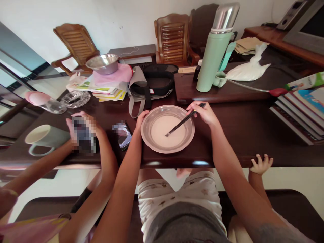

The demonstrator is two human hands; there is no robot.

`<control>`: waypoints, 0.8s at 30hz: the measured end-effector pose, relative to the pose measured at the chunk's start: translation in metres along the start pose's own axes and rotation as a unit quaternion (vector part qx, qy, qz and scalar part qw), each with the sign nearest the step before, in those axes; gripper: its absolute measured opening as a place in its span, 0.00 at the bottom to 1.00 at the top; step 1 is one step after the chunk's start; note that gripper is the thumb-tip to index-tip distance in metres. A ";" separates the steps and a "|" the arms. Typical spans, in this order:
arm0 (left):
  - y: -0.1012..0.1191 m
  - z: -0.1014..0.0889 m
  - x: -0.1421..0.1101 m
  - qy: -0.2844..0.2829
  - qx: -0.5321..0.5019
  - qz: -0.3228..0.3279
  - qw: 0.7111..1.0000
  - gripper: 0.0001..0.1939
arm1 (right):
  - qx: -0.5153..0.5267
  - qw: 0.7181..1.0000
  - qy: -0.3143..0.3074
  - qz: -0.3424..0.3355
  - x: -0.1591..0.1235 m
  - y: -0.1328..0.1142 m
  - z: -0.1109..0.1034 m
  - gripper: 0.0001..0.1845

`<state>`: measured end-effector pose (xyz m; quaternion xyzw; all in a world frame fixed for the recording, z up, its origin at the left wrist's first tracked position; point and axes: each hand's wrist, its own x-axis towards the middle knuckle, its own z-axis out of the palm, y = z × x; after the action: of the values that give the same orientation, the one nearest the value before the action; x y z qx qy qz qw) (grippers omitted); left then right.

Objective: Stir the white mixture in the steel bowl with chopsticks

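A wide metal bowl (pixel 146 137) sits near the table's front edge, with a pale, milky liquid (pixel 162 126) in it. My left hand (pixel 140 120) holds the bowl by its left rim; most of its fingers are hidden behind the side. Above the bowl's right rim, my right hand (pixel 206 113) is closed around dark chopsticks (pixel 182 120). Their tips slant down to the left into the liquid. Just left of my left forearm lies a phone (pixel 124 136) with its screen lit.
On my left, another person's hands (pixel 91 123) hold a blurred phone by a mug (pixel 42 138). A small hand (pixel 262 164) rests on the table edge at right. Behind the bowl are a bag (pixel 159 82) and a green thermos (pixel 214 57). Books (pixel 301 114) are stacked far right.
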<state>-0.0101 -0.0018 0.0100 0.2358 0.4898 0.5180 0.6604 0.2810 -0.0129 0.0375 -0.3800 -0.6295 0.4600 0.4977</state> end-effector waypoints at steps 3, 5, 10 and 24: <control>0.000 -0.001 0.001 -0.009 -0.004 -0.011 1.000 0.09 | -0.016 1.000 0.007 -0.011 0.001 0.001 -0.001 0.19; 0.000 -0.001 0.001 -0.009 -0.003 -0.011 1.000 0.09 | -0.023 0.998 0.045 -0.022 0.001 0.003 -0.003 0.20; 0.000 -0.001 0.002 -0.002 0.004 -0.008 1.000 0.11 | -0.014 1.000 0.017 -0.003 0.001 0.003 -0.003 0.20; -0.002 -0.002 0.001 -0.018 -0.008 -0.007 1.000 0.10 | -0.016 1.000 -0.005 -0.020 0.000 -0.002 0.002 0.17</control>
<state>-0.0108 -0.0018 0.0075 0.2365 0.4757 0.5132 0.6741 0.2795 -0.0141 0.0388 -0.3729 -0.6472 0.4415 0.4973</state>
